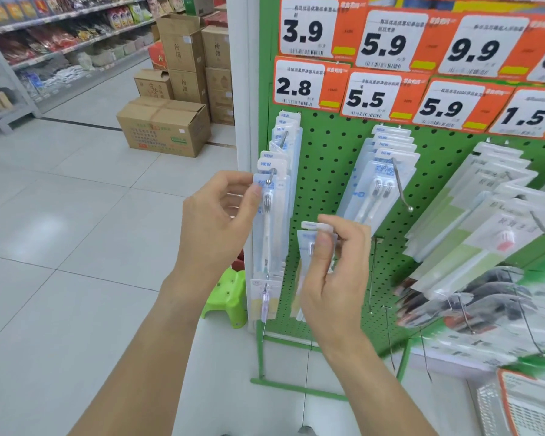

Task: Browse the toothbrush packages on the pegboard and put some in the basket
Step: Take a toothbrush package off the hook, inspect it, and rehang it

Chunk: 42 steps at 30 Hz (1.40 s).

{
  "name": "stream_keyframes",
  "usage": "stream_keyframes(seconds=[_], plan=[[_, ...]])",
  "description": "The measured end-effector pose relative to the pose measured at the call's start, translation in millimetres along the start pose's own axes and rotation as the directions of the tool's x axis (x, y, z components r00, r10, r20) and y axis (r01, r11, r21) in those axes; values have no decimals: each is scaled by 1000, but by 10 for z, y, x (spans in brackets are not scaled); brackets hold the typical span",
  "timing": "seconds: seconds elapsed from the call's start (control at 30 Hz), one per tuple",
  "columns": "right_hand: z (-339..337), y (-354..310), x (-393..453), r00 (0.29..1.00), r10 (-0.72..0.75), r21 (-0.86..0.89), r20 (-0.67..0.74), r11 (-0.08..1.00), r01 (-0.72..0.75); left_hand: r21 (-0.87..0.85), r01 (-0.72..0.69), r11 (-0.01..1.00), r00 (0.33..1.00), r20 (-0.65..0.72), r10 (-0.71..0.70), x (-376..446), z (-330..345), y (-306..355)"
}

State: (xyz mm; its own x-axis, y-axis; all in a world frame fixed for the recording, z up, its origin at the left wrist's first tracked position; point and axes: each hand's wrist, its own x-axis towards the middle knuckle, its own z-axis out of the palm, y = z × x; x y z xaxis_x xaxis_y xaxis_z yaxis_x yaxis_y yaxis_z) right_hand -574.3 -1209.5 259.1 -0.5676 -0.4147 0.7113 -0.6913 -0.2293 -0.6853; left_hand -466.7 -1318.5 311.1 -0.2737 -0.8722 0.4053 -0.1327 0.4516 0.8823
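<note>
1. The toothbrush pack is a clear, pale-blue blister card with one white brush inside, hanging at the left edge of the green pegboard.
2. It hangs lengthwise, bristles up, on a hook.
3. "NEW" tops it; price tags read 2.8 and 5.5.
4. The left hand pinches its top; the right hand grips a second pack.

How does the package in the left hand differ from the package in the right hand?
The left hand pinches the front toothbrush package, which hangs on its peg; the right hand holds the second package, off any peg. The front package sits higher, at the pegboard edge; the second sits lower and more central. Both are clear, pale blue packs.
</note>
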Motion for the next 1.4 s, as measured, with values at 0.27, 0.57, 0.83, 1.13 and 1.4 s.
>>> stream_keyframes(seconds=[0.27,0.57,0.83,1.13,1.4], plan=[[-252,-61,-84,985,-107,108,-138,987,122,-48,-11,999,961,-276,-2,-264,-7,-52],[-259,-212,-267,986,153,267,69,949,-167,-272,189,943,944,317,-98,-992,39,6],[-282,43,-371,814,412,74,408,874,-480,-216,483,849,856,323,-405,-1121,41,-272],[-424,217,-507,586,553,143,592,643,-752,-202,610,766,767,392,-508,-1252,44,-365],[-513,274,-573,483,448,146,752,601,-785,-59,691,720,644,503,-577,-1360,-72,-477]])
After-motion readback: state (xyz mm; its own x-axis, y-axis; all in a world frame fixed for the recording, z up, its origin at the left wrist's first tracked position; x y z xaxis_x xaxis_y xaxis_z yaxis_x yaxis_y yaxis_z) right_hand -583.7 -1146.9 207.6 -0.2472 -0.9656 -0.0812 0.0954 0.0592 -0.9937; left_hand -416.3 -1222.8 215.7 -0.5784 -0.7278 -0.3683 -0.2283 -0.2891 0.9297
